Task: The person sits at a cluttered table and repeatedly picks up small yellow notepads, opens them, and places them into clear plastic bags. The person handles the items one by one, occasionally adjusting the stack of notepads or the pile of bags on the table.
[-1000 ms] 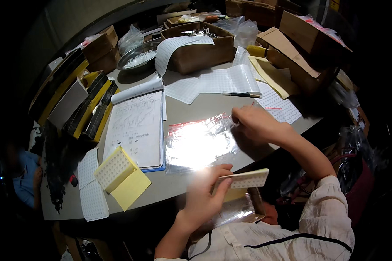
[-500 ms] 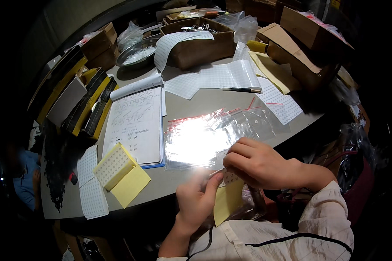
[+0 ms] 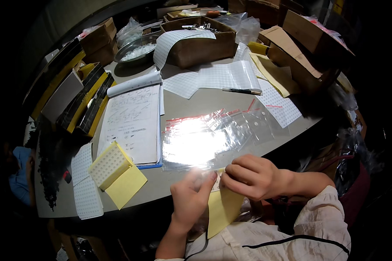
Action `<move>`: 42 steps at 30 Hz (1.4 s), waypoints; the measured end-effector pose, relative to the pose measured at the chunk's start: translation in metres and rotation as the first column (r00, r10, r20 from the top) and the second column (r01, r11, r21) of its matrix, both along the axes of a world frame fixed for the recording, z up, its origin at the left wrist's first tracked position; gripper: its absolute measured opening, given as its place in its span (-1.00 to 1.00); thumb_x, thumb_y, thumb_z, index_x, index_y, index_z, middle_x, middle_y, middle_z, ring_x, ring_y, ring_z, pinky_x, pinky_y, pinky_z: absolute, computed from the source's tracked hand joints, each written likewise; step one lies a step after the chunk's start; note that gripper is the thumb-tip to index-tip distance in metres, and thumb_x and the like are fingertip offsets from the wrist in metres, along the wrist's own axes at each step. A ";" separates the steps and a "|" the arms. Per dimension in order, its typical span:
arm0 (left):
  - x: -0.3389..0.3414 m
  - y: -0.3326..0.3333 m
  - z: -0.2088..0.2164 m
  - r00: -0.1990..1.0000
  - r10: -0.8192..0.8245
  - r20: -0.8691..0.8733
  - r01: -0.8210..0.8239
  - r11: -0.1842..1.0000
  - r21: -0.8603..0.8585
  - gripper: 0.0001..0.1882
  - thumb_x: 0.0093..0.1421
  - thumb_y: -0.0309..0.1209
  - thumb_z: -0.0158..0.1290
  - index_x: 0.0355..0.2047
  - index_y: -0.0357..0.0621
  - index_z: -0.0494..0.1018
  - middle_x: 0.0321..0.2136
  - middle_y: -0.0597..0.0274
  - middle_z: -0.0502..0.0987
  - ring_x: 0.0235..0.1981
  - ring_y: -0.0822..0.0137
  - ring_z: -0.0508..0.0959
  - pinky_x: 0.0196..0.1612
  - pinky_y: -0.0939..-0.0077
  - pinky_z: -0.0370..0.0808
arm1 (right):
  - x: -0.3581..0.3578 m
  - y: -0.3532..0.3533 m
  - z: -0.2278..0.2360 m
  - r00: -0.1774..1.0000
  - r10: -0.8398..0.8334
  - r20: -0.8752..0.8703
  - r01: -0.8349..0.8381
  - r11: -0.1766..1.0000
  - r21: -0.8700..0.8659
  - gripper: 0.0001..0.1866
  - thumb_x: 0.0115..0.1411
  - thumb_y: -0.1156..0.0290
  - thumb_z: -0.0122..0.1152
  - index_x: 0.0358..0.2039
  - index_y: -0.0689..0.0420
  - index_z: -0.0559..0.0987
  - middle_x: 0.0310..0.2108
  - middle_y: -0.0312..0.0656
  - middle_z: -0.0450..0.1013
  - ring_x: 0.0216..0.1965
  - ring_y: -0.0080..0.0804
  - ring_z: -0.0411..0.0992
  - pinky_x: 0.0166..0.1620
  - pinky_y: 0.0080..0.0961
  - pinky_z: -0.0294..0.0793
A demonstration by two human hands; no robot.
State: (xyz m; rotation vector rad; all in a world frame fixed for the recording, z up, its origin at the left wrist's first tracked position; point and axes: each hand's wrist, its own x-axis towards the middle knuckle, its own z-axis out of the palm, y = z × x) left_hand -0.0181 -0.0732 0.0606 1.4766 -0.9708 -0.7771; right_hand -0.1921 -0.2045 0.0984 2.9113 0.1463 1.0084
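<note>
Between my two hands, low at the front edge of the table, is a label sheet with a yellow backing [image 3: 222, 211]. My left hand [image 3: 189, 198] pinches its upper left part, thumb on the printed white face. My right hand [image 3: 253, 177] has curled fingers at the sheet's upper right; its fingertips are partly hidden. The yellow part hangs down in front of my shirt. Just beyond my hands lie clear zip bags [image 3: 185, 150] with red seals, glaring under the light. Small round pieces show in a few bags on the right.
Left of the bags lie a written notepad [image 3: 128, 128], a folded yellow label sheet [image 3: 126, 187] and white label sheets [image 3: 87, 198]. Black-and-yellow boxes [image 3: 80, 102] stand further left. At the back are a bowl [image 3: 137, 52], a cardboard box [image 3: 200, 50] and a pen [image 3: 241, 91]. Another person [image 3: 19, 174] is at far left.
Both hands have shifted slightly; the right hand has lowered, its knuckles now turned more over the sheet. More of the yellow backing shows below. The view has moved a little.
</note>
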 end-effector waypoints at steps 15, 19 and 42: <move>0.011 -0.006 0.007 0.984 -0.102 -0.145 0.095 0.994 -0.057 -0.81 0.40 -0.43 0.12 -0.27 -0.36 0.56 -0.52 0.48 0.51 -0.48 0.71 0.33 -0.42 0.74 0.24 | 0.013 -0.146 0.024 0.812 -0.033 -0.582 0.467 0.634 0.616 -0.76 0.22 0.33 0.24 -0.25 0.27 0.60 -0.40 -0.06 0.54 -0.33 -0.31 0.50 -0.17 -0.38 0.49; 0.014 -0.006 0.003 0.990 -0.132 -0.051 0.126 0.988 -0.094 -0.79 0.44 -0.42 0.06 -0.23 -0.37 0.56 -0.47 0.44 0.54 -0.42 0.65 0.40 -0.33 0.70 0.35 | 0.030 -0.138 0.013 0.730 -0.160 -0.665 0.375 0.907 0.193 -0.75 0.19 0.39 0.25 -0.20 0.29 0.54 -0.27 0.03 0.57 -0.29 0.00 0.54 -0.17 -0.16 0.53; 0.010 -0.006 0.002 0.994 -0.052 -0.098 0.044 0.996 -0.082 -0.88 0.39 -0.49 0.10 -0.26 -0.32 0.52 -0.55 0.50 0.45 -0.50 0.71 0.28 -0.46 0.71 0.19 | 0.033 -0.118 0.034 0.692 -0.504 -0.516 0.610 0.791 0.045 -0.63 0.18 0.25 0.44 -0.18 0.17 0.47 -0.31 -0.09 0.52 -0.18 -0.07 0.50 -0.12 -0.21 0.51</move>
